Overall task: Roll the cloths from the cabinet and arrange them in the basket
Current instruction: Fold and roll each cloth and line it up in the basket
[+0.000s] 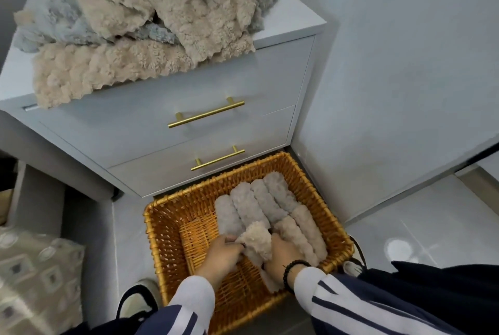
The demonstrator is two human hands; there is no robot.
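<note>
An orange wicker basket (167, 229) stands on the floor in front of the white cabinet (205, 132). Several rolled fluffy cloths (251, 202) lie side by side in its right half. Both hands are down inside the basket. My left hand (222, 253) and my right hand (283, 251) hold a beige rolled cloth (256, 243) between them, low against the other rolls. A heap of unrolled beige and grey cloths (140, 24) covers the cabinet top.
The cabinet has two drawers with gold bar handles (206, 114). A patterned cushion (40, 272) lies at the lower left. My shoes (140, 299) flank the basket. A white wall rises on the right, with pale floor tiles (432, 226) below it.
</note>
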